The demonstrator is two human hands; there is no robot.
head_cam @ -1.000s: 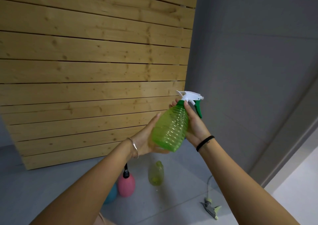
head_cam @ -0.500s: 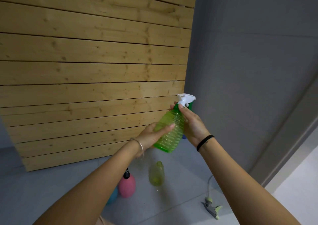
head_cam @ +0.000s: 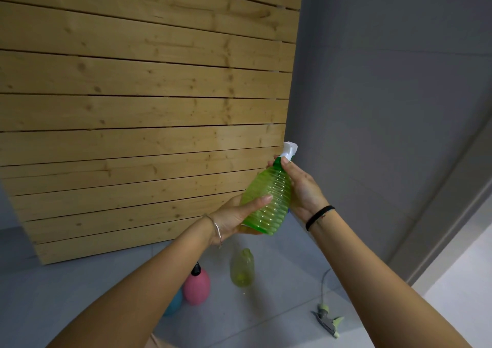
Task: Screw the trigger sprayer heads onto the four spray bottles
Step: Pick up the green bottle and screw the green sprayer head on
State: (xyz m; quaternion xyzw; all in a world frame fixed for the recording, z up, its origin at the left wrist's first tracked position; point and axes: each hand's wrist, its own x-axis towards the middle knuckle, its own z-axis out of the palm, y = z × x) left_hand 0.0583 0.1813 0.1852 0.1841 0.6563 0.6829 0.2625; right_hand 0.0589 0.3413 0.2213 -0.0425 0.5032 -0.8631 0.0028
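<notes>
Green bottle — both hands gripping

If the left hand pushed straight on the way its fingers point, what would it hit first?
The green bottle: the left hand already cups its base. Past that, probably the right hand, though depth is unclear.

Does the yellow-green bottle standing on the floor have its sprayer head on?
No. The yellow-green translucent bottle shows a bare neck; a loose grey trigger sprayer head lies apart on the floor.
</notes>
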